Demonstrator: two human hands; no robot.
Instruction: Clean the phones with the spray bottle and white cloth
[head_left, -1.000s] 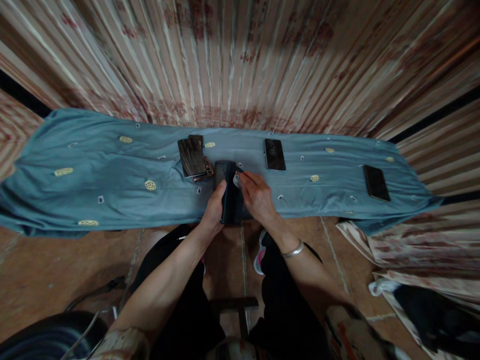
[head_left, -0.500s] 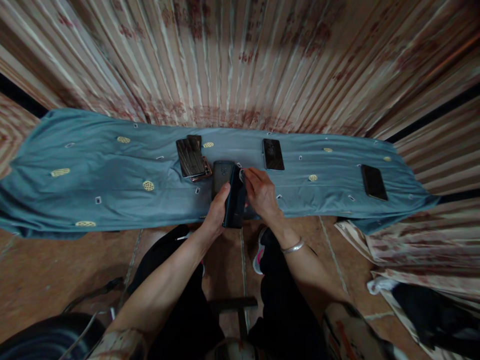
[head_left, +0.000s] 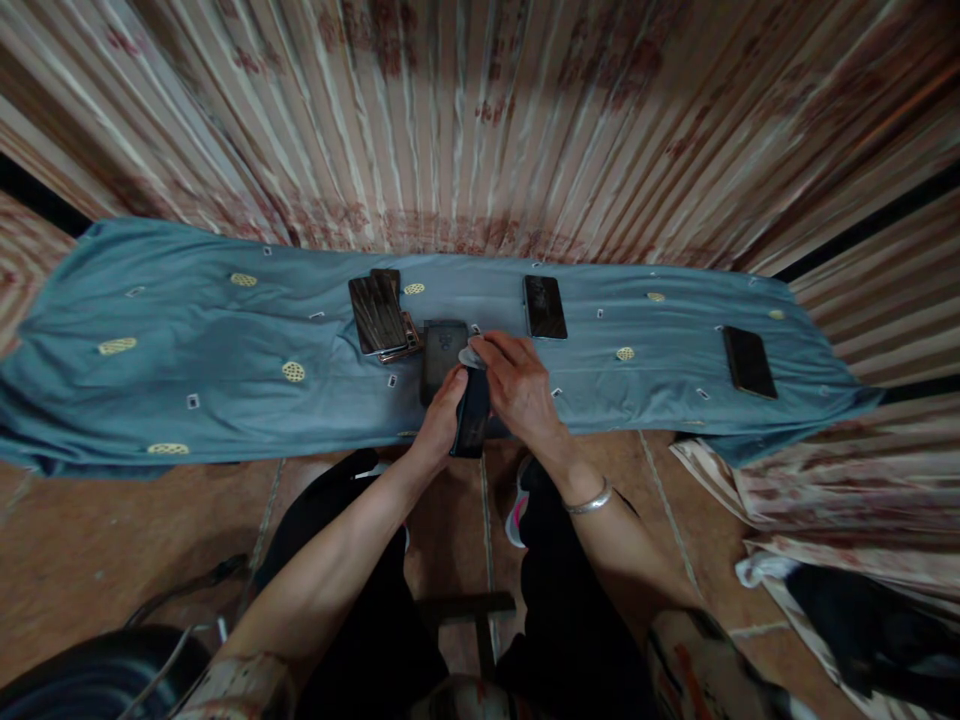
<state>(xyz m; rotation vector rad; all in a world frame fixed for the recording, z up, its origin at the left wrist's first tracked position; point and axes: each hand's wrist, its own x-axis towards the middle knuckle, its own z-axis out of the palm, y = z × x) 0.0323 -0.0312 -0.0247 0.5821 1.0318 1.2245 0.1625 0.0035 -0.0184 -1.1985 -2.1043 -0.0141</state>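
A dark smartphone (head_left: 472, 420) is tilted upright in my left hand (head_left: 439, 422), whose thumb presses along its near side. My right hand (head_left: 519, 385) pinches a small pale, rounded flat piece (head_left: 470, 354) at the phone's upper end; its material is hard to make out. Behind them on the blue cloth lies a dark, see-through-looking phone case (head_left: 445, 348), partly covered by my left hand. To its left is a small pile of phones (head_left: 376, 315), one with a striped reflection on top. My right fingertips partly hide the pale piece.
The blue patterned cloth (head_left: 225, 340) covers a long, narrow surface. One phone (head_left: 545, 307) lies beyond my right hand, another (head_left: 750, 362) near the right end. A striped curtain (head_left: 465, 130) hangs behind. A black rounded object (head_left: 97, 675) with a cable stands at lower left.
The pale piece has come further left over the phone's upper end with my right hand. The phone has turned a little and its upper part is now covered.
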